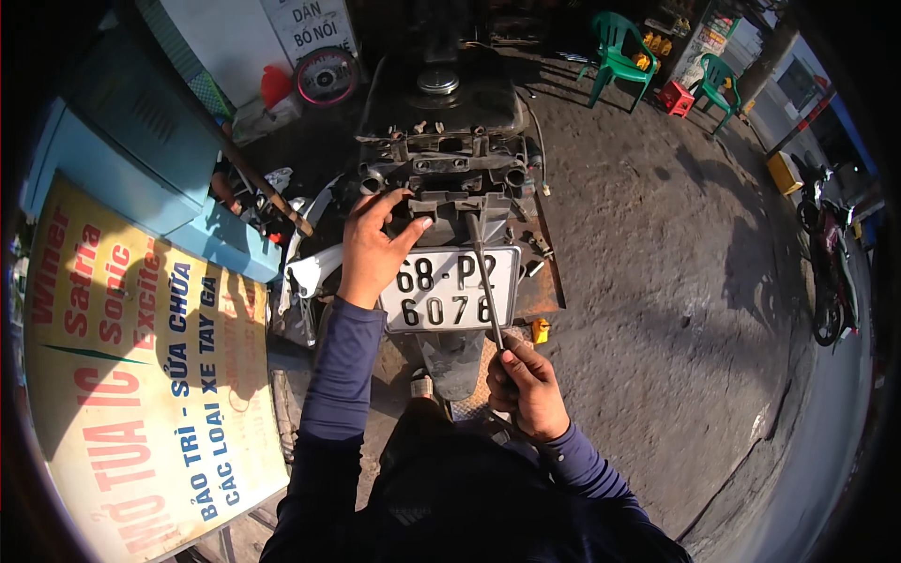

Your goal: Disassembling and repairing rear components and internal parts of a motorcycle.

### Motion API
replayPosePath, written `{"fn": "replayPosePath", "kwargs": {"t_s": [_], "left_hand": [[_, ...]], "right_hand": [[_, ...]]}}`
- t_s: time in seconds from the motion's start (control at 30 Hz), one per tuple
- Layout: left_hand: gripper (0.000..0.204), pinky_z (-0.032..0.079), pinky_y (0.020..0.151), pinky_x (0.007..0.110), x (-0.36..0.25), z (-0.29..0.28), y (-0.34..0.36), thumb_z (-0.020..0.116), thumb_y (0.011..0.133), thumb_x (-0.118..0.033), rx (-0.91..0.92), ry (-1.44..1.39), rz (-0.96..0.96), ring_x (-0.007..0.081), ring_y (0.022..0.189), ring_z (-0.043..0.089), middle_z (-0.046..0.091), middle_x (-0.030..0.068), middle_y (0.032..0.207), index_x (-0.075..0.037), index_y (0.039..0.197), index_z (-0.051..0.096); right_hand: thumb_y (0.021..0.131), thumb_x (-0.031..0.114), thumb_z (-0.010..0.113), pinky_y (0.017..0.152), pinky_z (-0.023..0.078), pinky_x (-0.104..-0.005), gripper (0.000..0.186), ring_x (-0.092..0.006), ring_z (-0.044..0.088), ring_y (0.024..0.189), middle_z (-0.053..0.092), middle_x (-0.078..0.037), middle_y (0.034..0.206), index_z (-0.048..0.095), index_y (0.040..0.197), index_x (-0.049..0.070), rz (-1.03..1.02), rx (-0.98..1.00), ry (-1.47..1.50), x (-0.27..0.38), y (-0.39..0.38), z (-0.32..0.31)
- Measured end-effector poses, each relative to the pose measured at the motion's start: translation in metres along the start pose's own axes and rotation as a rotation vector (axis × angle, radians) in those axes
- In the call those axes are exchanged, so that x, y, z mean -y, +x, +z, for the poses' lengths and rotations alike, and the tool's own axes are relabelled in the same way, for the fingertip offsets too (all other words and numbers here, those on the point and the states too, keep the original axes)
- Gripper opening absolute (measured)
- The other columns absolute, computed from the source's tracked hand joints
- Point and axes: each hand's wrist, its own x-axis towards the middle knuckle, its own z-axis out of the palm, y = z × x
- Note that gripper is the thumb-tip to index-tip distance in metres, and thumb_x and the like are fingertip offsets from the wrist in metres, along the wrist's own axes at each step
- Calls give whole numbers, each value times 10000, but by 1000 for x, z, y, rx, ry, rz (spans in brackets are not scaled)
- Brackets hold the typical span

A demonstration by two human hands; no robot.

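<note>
A partly stripped motorbike stands in front of me, its black tank point(432, 108) at the far end and its white number plate point(450, 319) towards me. Above the plate sits a black rear bracket point(450, 205). My left hand point(374, 246) lies at the bracket's left side, thumb and fingers apart, the fingertips touching it. Gripped in my right hand point(532, 389) is a long-shafted socket wrench point(487, 286). Its thick dark end reaches up to the bracket, over the plate. Whether it sits on a bolt I cannot tell.
A rusty metal tray point(542, 281) with small loose parts lies right of the plate. On the left lean a yellow signboard point(160, 375) and a blue cabinet point(131, 150). Green chairs point(615, 56) and a red stool point(676, 98) stand far right, and a parked motorbike point(830, 253) beyond.
</note>
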Motion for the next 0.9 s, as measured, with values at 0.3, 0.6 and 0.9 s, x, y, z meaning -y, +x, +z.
{"fn": "replayPosePath", "kwargs": {"t_s": [0.3, 0.6, 0.9], "left_hand": [[283, 449, 532, 263, 11, -12, 18, 795, 775, -151, 295, -74, -85, 149, 572, 550, 627, 79, 740, 10, 976, 679], [219, 521, 629, 303, 16, -1, 27, 833, 697, -59, 137, -514, -93, 180, 643, 663, 707, 70, 789, -13, 865, 700], [276, 411, 756, 246, 73, -7, -19, 626, 917, -315, 95, -1144, -788, 108, 816, 498, 534, 0, 898, -48, 953, 568]], "right_hand": [[1010, 153, 483, 475, 289, -224, 378, -58, 367, 538, 444, 17, 699, 477, 1334, -41, -95, -275, -274, 8, -10, 40], [1006, 123, 499, 479, 300, -216, 355, -49, 399, 556, 496, 30, 711, 513, 1323, -36, -168, -425, -281, -3, -10, 59], [1009, 89, 467, 469, 296, -224, 353, -55, 363, 530, 469, 12, 683, 500, 1341, -27, -231, -354, -255, -11, -8, 56]]}}
